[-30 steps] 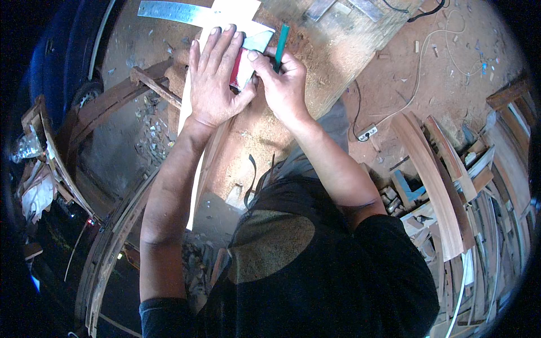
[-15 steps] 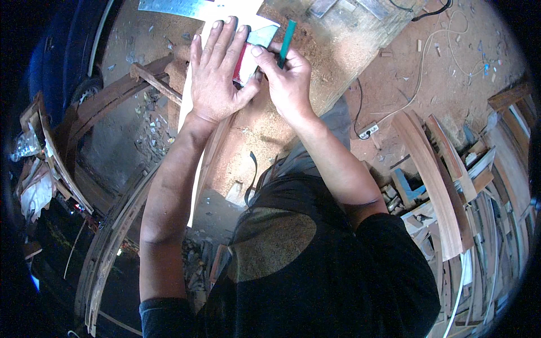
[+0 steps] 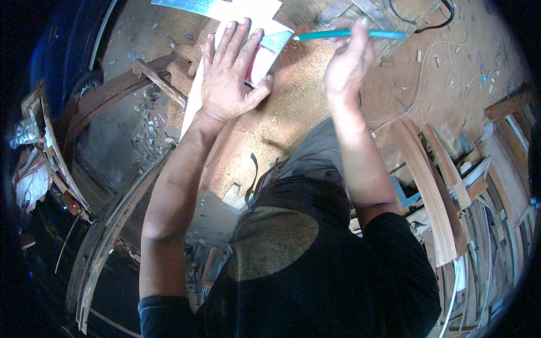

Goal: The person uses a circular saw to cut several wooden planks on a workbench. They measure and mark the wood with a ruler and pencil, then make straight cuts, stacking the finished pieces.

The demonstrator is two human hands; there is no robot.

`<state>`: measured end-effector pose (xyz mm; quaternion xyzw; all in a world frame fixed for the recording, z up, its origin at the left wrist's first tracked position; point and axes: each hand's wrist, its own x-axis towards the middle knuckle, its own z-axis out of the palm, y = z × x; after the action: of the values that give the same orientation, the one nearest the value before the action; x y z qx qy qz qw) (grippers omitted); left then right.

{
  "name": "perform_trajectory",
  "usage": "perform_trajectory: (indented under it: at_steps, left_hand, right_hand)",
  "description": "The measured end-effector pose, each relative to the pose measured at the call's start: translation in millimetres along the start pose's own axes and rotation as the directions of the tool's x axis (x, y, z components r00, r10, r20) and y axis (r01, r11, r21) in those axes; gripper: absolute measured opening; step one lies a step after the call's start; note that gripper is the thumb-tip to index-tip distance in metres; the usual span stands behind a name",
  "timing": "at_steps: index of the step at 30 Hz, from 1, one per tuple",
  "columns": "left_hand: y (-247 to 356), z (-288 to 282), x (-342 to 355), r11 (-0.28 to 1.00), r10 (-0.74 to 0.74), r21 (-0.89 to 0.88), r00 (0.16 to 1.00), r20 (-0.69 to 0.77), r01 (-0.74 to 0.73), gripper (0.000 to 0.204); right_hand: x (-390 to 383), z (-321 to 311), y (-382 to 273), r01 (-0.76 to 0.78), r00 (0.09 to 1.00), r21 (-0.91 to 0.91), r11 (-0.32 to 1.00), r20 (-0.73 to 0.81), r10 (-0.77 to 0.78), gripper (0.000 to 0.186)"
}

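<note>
My left hand [image 3: 228, 84] lies flat with spread fingers, pressing on a pale flat piece [image 3: 271, 27] with a bluish, shiny corner. A red patch [image 3: 253, 63] on it shows beside the thumb. Beyond the fingertips, a silvery strip [image 3: 189, 6] runs off to the upper left. Off to the right, my right hand [image 3: 348, 70] is raised and somewhat blurred, its fingers closed round a green pencil [image 3: 318, 35]. The pencil lies nearly level, its pale tip toward the pale piece but apart from it. A light wooden edge [image 3: 191, 110] shows beside my left wrist.
Sawdust [image 3: 287, 107] covers the work surface. Curved wooden boards [image 3: 431, 208] and many offcuts are stacked at the right. A thin cable [image 3: 420, 104] crosses the dirt floor. At the left stand a wooden beam [image 3: 118, 90] and a dark blue vehicle [image 3: 62, 45].
My right hand has left the pale piece and moved right with the pencil, which has swung from upright to nearly level. My left hand still presses on the piece; both appear slightly farther right.
</note>
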<state>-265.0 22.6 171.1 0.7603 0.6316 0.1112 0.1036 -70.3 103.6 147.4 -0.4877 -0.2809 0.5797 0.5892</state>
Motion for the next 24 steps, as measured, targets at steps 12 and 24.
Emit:
perform_trajectory:
  at_steps: [12, 24]
  left_hand:
    - [0, -4, 0, 0.999, -0.034, 0.038, 0.999, 0.038, 0.033, 0.086]
    - [-3, -3, -2, 0.999, -0.027, 0.021, 0.999, 0.031, 0.026, 0.088]
  right_hand:
    - [76, 82, -39, 0.603, 0.577, -0.324, 0.729, 0.808, -0.118, 0.027]
    - [86, 77, -91, 0.713, 0.508, -0.524, 0.465, 0.844, 0.172, 0.032]
